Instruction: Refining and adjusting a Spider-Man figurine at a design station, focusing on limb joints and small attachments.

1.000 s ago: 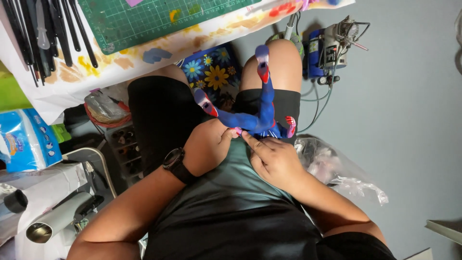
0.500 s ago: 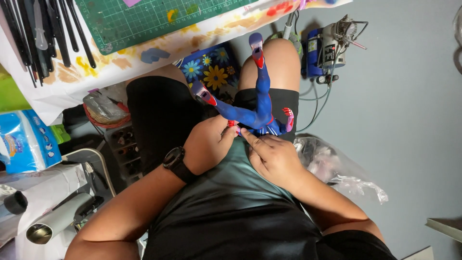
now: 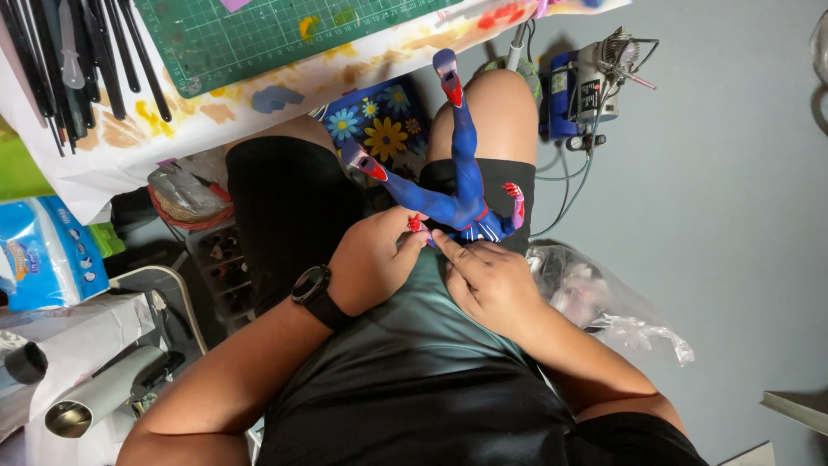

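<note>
Nearest the camera, at the bottom of the frame, the person's dark green shirt (image 3: 414,362) fills the lower centre, with both forearms running upward from it. A black wristwatch (image 3: 316,295) sits on the left wrist, left of centre.

At mid-frame the left hand (image 3: 373,263) and the right hand (image 3: 487,280) meet against the lap. Both grasp a blue and red action figure (image 3: 457,185). The left hand is curled, its fingertips pinching a small red part at the figure's lower end. The right hand lies flatter, its index finger extended and pressed on the same spot. The figure is upside down: its body rests between the hands at centre, one leg points straight up toward the top of the frame, and the other angles up and to the left. Both feet are red.

Beyond the figure, the person's knees and black shorts (image 3: 289,207) occupy the centre. A flower-patterned blue bag (image 3: 379,121) lies between the knees.

A crumpled clear plastic bag (image 3: 595,298) lies on the grey floor at right. A small blue compressor (image 3: 586,86) with cables stands at upper right.

Farthest, across the top, a green cutting mat (image 3: 285,34) lies on a paint-stained white sheet (image 3: 129,138), with black tools (image 3: 78,60) at upper left.
</note>
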